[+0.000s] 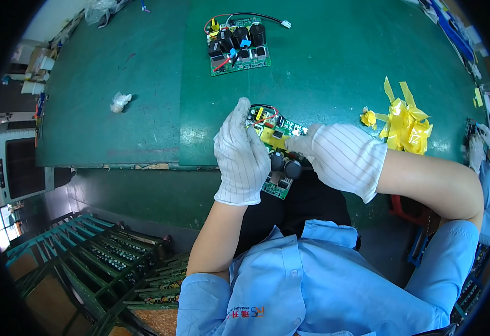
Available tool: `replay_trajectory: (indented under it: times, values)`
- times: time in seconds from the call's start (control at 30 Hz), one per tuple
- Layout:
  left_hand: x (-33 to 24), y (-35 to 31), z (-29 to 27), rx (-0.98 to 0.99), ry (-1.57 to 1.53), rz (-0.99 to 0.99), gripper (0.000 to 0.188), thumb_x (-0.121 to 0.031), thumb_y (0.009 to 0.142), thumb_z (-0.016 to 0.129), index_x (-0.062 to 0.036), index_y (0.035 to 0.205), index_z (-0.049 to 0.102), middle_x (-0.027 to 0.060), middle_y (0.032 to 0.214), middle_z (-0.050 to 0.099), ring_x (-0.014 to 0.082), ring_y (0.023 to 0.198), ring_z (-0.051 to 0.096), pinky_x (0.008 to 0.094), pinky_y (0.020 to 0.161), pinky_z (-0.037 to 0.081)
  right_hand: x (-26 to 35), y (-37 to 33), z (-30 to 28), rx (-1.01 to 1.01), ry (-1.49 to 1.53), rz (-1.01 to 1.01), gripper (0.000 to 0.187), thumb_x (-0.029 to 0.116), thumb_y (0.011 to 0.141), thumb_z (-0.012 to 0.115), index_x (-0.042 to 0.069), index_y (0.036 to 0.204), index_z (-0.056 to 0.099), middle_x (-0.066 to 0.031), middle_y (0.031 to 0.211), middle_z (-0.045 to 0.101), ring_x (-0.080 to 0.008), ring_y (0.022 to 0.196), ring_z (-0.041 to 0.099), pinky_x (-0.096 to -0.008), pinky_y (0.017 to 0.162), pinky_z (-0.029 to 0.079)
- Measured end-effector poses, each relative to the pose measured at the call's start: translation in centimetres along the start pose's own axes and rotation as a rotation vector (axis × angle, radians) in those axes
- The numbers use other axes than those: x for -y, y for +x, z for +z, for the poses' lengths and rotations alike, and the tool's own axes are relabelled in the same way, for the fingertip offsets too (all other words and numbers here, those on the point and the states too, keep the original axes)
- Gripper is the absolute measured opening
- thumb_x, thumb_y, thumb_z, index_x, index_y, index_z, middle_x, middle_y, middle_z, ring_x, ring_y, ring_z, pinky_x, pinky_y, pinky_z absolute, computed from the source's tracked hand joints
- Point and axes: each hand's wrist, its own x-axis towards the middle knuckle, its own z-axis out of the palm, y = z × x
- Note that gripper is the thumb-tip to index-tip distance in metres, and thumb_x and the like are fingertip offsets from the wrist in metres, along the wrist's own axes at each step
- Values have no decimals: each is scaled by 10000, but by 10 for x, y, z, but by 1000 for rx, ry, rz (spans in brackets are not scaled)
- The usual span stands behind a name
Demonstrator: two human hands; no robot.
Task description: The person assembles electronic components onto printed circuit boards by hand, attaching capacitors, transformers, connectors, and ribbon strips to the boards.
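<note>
A green circuit board (pixel 276 190) with black round capacitors, a red wire and a yellow tape-like strip (pixel 272 138) is held over the table's near edge. My left hand (pixel 241 159), in a white striped glove, grips the board along its left side. From the right, my gloved right hand (pixel 340 154) has its fingers bent together against the board, at the end of the yellow strip. What lies between those fingertips is hidden. Farther off on the table lies a second circuit board (pixel 242 63) with black capacitors, blue bits and a cable ending in a white plug.
Crumpled yellow tape strips (pixel 407 129) and a small yellow wad (pixel 368 117) lie on the green table (pixel 144 67) to the right. A white scrap (pixel 120 102) is at left. Racks of boards (pixel 105 252) stand below left. Another person's gloved hand (pixel 476 151) shows far right.
</note>
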Motion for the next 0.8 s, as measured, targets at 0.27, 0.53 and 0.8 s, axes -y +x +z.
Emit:
replay_trajectory:
  times: [0.27,0.53,0.8]
  values:
    - [0,-1,9,-100,3,-2,493,1,909,511,47,1395,442,234,1329,559,408,1182,572,477,983,456,34,-9,-21,-54,10,-66,439,11,804,564,98,1227,644,-188,871,632,-382,727,652,-475,625,529]
    - [1,0,-2,-142,-276,-87,430,-67,982,468,85,1383,443,270,1332,529,385,1191,568,436,1014,482,10,-71,-88,-294,-302,140,352,18,873,557,70,1210,645,-177,877,607,-369,780,629,-452,679,483]
    - [0,-7,-46,-287,-144,262,455,-302,1054,380,60,1299,504,260,1318,577,391,1214,569,466,1026,454,-68,-190,-21,-547,-297,532,379,-4,914,516,57,1276,608,-195,888,575,-365,791,622,-443,673,497]
